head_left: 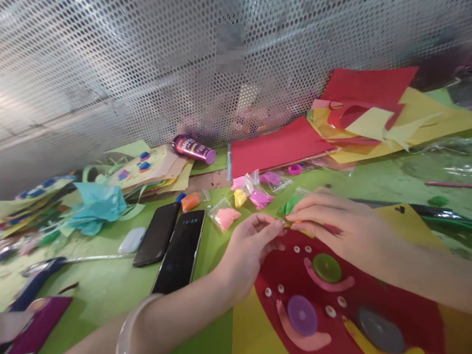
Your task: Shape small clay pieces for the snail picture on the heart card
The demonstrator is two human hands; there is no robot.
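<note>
My left hand (248,248) and my right hand (334,223) meet fingertip to fingertip above a red paper sheet (401,305). Both pinch a small bag of green clay (291,205) between them. On the red sheet lie clay snails: one with a green shell (326,268), one with a purple shell (302,314), one with a grey shell (379,334). Small white eye dots sit beside them. My left wrist wears a pale bangle (127,324).
Two dark phones (181,250) lie left of my hands. Small bags of pink, yellow, orange and magenta clay (226,218) sit behind. A purple tube (194,148), red and yellow paper sheets (280,145), teal tissue (98,204) and a perforated metal wall (147,73) lie beyond.
</note>
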